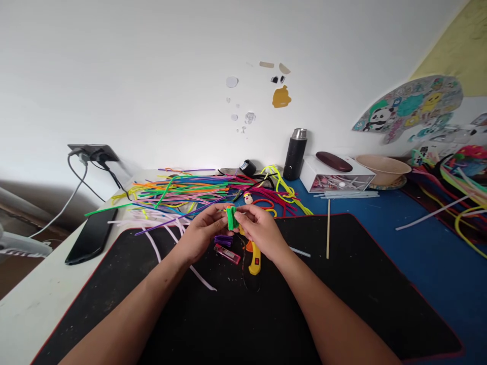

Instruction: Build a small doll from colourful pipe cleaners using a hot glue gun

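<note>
Between my two hands is a small bundle of folded green pipe cleaner (231, 218) with a bit of orange at its top. My left hand (207, 225) pinches it from the left, and my right hand (261, 228) pinches it from the right. Just below on the black mat lie a purple folded pipe cleaner bundle (223, 241) and a pink lighter (227, 254). A yellow glue gun (254, 259) with an orange trigger rests under my right hand, its front partly hidden by that hand.
Many coloured pipe cleaners (182, 190) are heaped behind my hands. A phone (92, 235) lies at left, near a wall socket with cables. A black flask (296, 154), a white box (337, 175), a bowl (382, 170) and a wooden stick (328, 230) are on the right.
</note>
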Motion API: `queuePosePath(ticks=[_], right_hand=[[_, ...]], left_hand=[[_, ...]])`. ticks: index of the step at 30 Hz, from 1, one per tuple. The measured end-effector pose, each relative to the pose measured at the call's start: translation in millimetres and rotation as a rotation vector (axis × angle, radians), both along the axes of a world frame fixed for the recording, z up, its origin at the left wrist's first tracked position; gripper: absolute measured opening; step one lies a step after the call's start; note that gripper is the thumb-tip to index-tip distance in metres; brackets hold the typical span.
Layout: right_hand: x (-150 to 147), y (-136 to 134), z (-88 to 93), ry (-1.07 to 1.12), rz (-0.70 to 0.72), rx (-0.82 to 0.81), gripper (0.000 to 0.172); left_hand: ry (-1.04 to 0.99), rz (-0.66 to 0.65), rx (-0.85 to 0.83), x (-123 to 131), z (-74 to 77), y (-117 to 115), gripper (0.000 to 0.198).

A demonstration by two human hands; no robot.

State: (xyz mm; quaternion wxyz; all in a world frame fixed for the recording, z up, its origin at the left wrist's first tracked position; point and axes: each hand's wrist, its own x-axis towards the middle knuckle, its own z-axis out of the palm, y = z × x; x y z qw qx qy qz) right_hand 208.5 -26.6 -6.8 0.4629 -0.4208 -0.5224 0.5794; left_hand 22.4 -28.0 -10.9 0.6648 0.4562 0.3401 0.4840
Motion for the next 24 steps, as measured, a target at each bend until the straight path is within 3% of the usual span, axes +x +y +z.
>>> queuePosePath(ticks=[11,24], right_hand=[[1.0,1.9,-1.1,-0.008,-0.008,0.003,0.034],[1.8,1.3,-1.8,-0.031,0.015,0.01,0.034]], left_hand=[[-0.048,-0.011,-0.027,-0.6,-4.8,3.3,0.038],[0.051,0.006,0.071,-0.2,1.0,2.5,0.039]])
